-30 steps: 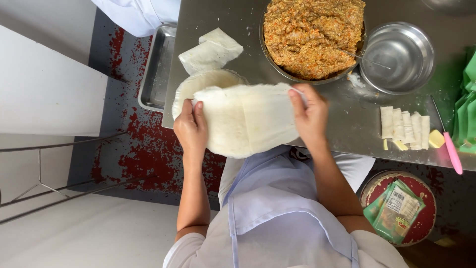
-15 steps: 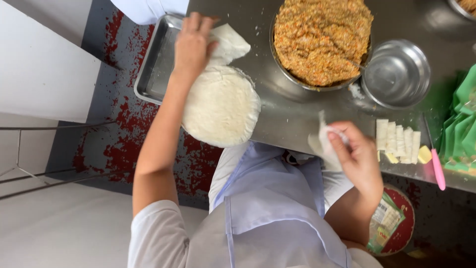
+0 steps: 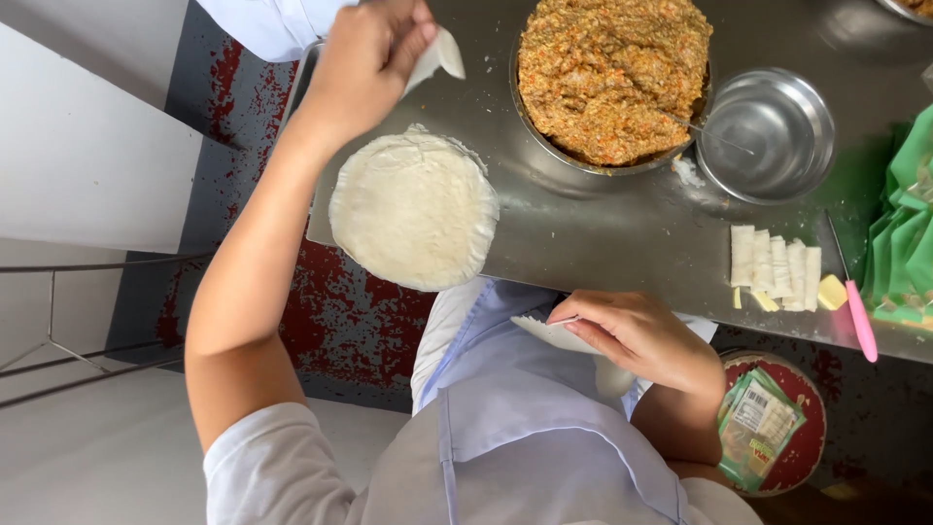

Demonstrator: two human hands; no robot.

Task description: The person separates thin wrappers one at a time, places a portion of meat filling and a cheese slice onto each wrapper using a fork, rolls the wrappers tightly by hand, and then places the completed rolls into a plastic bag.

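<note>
The left hand (image 3: 364, 63) pinched a thin white wrapper piece (image 3: 439, 53) above the round wrapper stack (image 3: 415, 209) on the steel surface (image 3: 603, 233). The right hand (image 3: 641, 340) was closed on what seemed another wrapper sheet (image 3: 554, 333).

Hands (image 3: 364, 63) pinching thin wrappers (image 3: 442, 53) above round wrapper stack (image 3: 413, 209)

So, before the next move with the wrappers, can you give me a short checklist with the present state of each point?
1. Left hand grips a wrapper piece: ok, pinched and lifted above the table.
2. Right hand holds a thin wrapper sheet: ok, held at the table edge.
3. Round wrapper stack lies flat: not ok, it overhangs the table edge.
4. Filling bowl is full, close by: ok.
5. Empty steel bowl is dry: cannot tell.
6. Pink-handled knife is apart from both hands: ok.
</note>
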